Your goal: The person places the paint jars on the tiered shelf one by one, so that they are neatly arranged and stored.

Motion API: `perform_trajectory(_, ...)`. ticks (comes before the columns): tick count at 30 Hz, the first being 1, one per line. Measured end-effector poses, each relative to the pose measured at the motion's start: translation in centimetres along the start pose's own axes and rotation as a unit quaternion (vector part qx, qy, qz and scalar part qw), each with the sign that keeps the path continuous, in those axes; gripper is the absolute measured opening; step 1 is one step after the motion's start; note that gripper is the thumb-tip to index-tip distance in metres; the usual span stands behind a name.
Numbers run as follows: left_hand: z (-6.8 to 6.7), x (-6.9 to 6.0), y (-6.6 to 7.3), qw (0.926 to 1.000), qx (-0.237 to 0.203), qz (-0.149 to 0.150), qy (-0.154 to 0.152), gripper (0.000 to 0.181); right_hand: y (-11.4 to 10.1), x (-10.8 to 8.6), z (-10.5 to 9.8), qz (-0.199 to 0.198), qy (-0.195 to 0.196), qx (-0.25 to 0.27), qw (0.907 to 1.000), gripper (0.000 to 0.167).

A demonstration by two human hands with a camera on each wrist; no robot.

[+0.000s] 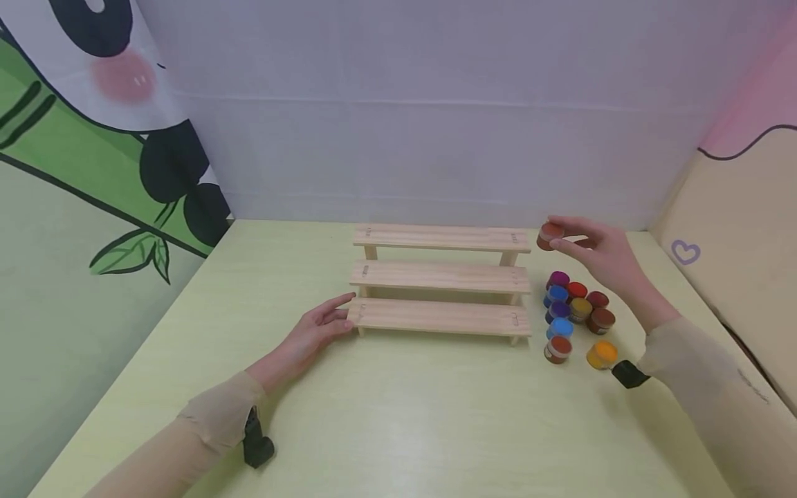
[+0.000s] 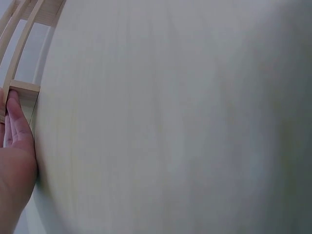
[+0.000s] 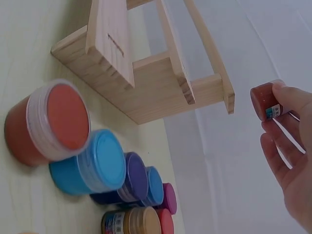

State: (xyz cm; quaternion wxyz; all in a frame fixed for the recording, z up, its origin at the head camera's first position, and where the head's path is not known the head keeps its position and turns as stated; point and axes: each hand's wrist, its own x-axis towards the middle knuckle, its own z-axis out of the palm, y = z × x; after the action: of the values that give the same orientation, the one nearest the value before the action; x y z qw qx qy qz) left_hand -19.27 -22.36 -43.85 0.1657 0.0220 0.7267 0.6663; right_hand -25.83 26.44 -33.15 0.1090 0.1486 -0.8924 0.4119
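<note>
A three-tier wooden stand (image 1: 438, 277) of pale planks stands on the table. My left hand (image 1: 320, 325) is at the left end of its lowest plank; in the left wrist view, fingers (image 2: 17, 114) lie along either side of that plank end. My right hand (image 1: 600, 252) pinches a small reddish-brown paint pot (image 1: 551, 236) between thumb and fingertips, raised beside the top plank's right end. In the right wrist view, this lidded pot (image 3: 265, 101) is tilted, its label partly showing, apart from the stand (image 3: 180, 87).
Right of the stand, several paint pots stand grouped: a light blue pot (image 1: 560, 328), a brown pot (image 1: 557, 349), a magenta pot (image 1: 558, 279) and others. A yellow-orange pot (image 1: 602, 355) sits near the right wrist camera (image 1: 630, 374). A pale cloth wall (image 1: 436, 152) rises behind the table.
</note>
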Motion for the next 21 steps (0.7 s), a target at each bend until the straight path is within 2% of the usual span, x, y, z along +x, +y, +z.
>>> perform_trajectory(9,0.1,-0.2,0.1,1.0,-0.002,0.001,-0.003,0.066,-1.8,2.0,3.2,-0.035,0.015,0.088,0.9954,0.043)
perform_trajectory(21,-0.2,0.1,-0.2,0.9999,0.001,0.009,-0.007,0.067,-3.7,4.3,7.2,-0.063,-0.009,0.134,0.989,0.042)
